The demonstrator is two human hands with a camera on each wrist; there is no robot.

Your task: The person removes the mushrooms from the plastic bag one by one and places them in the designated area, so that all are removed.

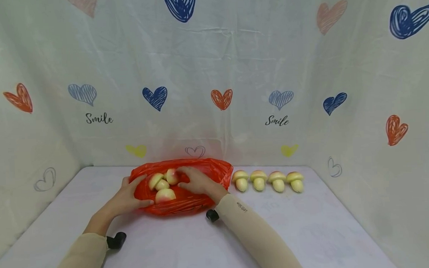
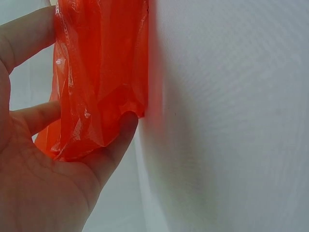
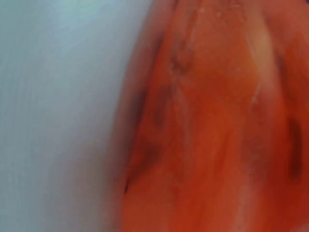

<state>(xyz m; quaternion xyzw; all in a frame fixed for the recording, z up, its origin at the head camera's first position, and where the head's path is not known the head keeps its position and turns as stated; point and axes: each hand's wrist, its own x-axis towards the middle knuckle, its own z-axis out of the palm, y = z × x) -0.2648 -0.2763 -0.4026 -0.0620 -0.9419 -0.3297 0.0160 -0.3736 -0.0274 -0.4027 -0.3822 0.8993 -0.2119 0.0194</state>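
A red plastic bag (image 1: 189,205) lies on the table with its mouth facing up. Inside it are several pale toy mushrooms: one mushroom (image 1: 156,180) to the left, another mushroom (image 1: 171,176) beside it, and a rounded piece (image 1: 165,195) at the front. My left hand (image 1: 125,197) is at the bag's left end, its spread fingers and thumb against the plastic. My right hand (image 1: 196,182) reaches into the mouth, index finger and thumb apart, fingertips right at the mushroom there. In the right wrist view, blurred red plastic hides that hand.
Right of the bag, several more toy mushrooms (image 1: 259,180) stand in a row on the white table (image 1: 162,248). A white curtain (image 1: 247,68) printed with hearts rises behind the table and along both sides.
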